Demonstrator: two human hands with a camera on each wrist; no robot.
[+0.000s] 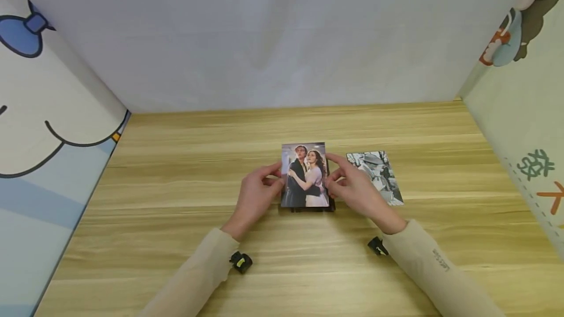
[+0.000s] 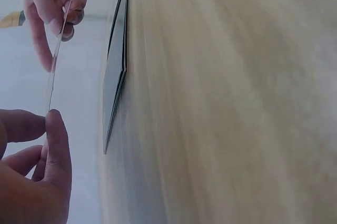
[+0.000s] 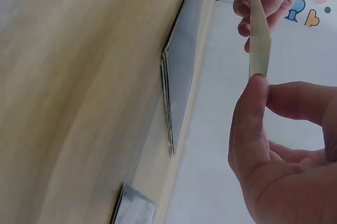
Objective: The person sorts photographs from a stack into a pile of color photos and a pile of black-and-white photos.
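Above the card stack [image 3: 179, 71], the left hand [image 1: 257, 192] and right hand [image 1: 356, 191] pinch the photo card [image 1: 306, 175] by opposite edges; uneven release could land it askew.

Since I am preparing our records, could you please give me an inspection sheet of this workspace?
Surface: pale wood-grain tabletop, flat.
Job's things: glossy rectangular colour card picturing an embracing couple, held raised above a dark-edged stack of flat cards; rectangular black-and-white picture card lies right of the stack.
Clutter: nothing seen.
Grippers: bare left hand pinches the colour card's left edge, bare right hand its right edge; small black device at the left cuff, another at the right.
Cables: nothing seen.
Surroundings: plain whitish backdrop behind; cartoon-printed panels left and right.
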